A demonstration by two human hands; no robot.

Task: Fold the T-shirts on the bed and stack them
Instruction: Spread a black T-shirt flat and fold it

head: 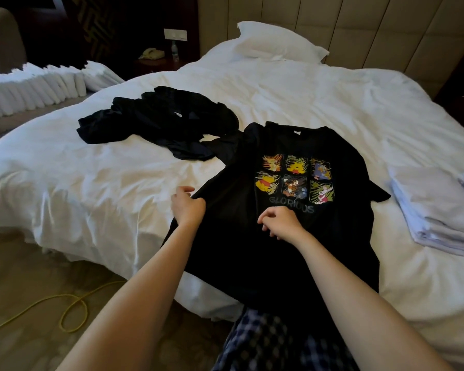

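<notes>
A black T-shirt [292, 145] with a six-panel cartoon print lies spread face up on the white bed [306, 97], its hem hanging over the near edge. My left hand [188, 207] grips the shirt's left side edge, fingers curled round the fabric. Over the shirt's middle, just below the print, my right hand [280, 222] hovers or rests with its fingers loosely curled and nothing visibly held. A crumpled heap of dark T-shirts [156, 124] lies on the bed to the upper left, touching the spread shirt's sleeve.
A stack of folded white linen [437, 210] sits on the bed at the right. A pillow [276, 41] lies by the headboard. More folded white towels [32, 87] line the far left. A yellow cable [73, 309] loops on the carpet.
</notes>
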